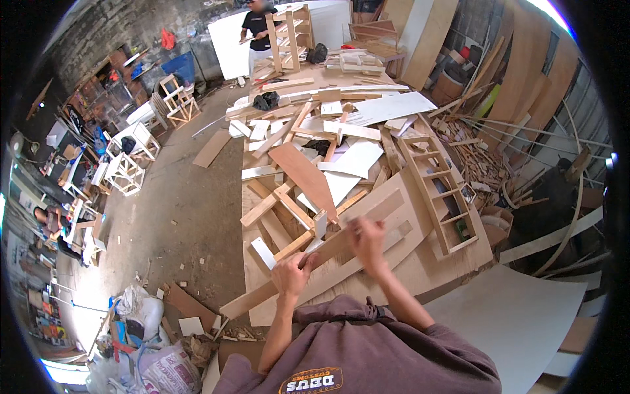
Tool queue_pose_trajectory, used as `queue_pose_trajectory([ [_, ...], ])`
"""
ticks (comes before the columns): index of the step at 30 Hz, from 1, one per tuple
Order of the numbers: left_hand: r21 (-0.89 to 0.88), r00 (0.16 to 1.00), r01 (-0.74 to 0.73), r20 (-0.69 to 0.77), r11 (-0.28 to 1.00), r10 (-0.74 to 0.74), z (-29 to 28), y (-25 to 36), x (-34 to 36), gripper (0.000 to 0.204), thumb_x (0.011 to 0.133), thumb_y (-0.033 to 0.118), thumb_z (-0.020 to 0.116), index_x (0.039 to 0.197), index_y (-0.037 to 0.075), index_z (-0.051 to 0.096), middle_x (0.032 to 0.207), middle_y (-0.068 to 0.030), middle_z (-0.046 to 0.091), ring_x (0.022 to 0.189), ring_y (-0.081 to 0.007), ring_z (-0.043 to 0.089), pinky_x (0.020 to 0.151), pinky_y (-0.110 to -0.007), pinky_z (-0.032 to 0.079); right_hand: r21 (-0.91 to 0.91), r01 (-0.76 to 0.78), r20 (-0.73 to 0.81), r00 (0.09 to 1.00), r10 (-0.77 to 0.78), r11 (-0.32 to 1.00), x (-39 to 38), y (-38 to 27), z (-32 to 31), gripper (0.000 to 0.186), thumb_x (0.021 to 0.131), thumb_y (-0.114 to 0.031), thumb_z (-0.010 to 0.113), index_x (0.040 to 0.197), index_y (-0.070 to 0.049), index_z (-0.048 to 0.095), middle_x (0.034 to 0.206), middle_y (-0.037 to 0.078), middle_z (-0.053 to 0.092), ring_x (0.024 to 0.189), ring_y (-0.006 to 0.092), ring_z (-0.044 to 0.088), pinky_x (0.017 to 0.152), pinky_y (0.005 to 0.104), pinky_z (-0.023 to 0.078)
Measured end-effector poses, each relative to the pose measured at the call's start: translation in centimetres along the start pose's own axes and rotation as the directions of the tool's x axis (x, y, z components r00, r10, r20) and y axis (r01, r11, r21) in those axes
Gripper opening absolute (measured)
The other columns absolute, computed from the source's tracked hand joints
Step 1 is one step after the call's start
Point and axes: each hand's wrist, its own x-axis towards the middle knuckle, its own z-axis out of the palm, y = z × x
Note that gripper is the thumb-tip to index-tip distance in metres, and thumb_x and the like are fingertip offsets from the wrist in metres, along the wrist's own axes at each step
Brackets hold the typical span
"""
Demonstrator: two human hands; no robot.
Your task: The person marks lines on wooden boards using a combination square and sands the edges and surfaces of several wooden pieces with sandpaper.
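Note:
A long, narrow wooden board (257,297) lies slantwise before me on the worktable, its near end sticking out past the left edge. My left hand (291,276) is closed round the board toward that end, thumb on top. Farther along it, my right hand (369,241) has its fingers curled down at the board's face. Those fingertips are slightly blurred, and whatever they pinch is hidden. Under the board is a wide pale wooden panel (410,246). A wooden frame (289,209) and a small white strip (263,253) lie just beyond my left hand.
Offcuts and white panels (354,161) are heaped across the table's middle. A compartmented wooden rack (436,190) lies along the right edge. Another person (258,29) stands at the far end, and someone sits at the left (56,223). Plastic sacks (167,368) lie on the floor.

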Motion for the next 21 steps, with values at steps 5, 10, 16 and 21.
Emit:
queue_pose_trajectory([
  [5,-0.108,0.991,0.132,0.042,0.985,-0.129,0.0,-0.6,-0.7,0.04,0.083,0.049,0.077,0.092,0.01,0.078,0.076,-0.0109,0.072,0.066,-0.0285,0.071,0.06,-0.037,0.054,0.014,0.162,0.17,0.972,-0.162,0.987,-1.2,-2.5,0.8,0.009,0.082,-0.012,0.071,0.085,-0.013,0.062,0.07,0.005,0.064,0.071,0.0219,0.063,0.079,0.0418,0.036],
  [10,0.06,0.993,0.104,0.055,0.993,-0.107,-1.0,0.1,-0.7,0.05,0.069,0.054,0.085,0.092,0.01,0.078,0.075,-0.011,0.073,0.067,-0.0277,0.071,0.061,-0.036,0.053,-0.141,-0.099,-0.05,0.994,0.092,0.985,4.3,2.3,-1.6,0.009,0.086,-0.014,0.069,0.083,-0.01,0.062,0.07,0.009,0.065,0.068,0.0266,0.063,0.079,0.0427,0.036],
  [16,-0.083,0.991,0.09,0.106,0.992,-0.081,0.0,0.9,1.0,0.051,0.07,0.056,0.083,0.09,0.01,0.077,0.072,-0.0111,0.071,0.066,-0.0293,0.07,0.059,-0.038,0.052,-0.008,0.057,0.092,0.994,-0.056,0.998,-2.4,-1.8,0.9,0.01,0.079,-0.01,0.072,0.087,-0.012,0.067,0.074,0.006,0.065,0.072,0.0232,0.062,0.084,0.0404,0.037],
  [21,-0.069,0.998,0.034,0.053,0.997,-0.031,-1.0,1.9,0.7,0.051,0.067,0.052,0.087,0.089,0.007,0.077,0.071,-0.0137,0.07,0.064,-0.0284,0.069,0.059,-0.038,0.052,-0.177,0.281,0.077,0.959,-0.272,0.943,-0.7,-0.3,-2.0,0.01,0.084,-0.017,0.068,0.092,-0.011,0.067,0.067,0.007,0.059,0.074,0.0238,0.06,0.083,0.0448,0.036],
])
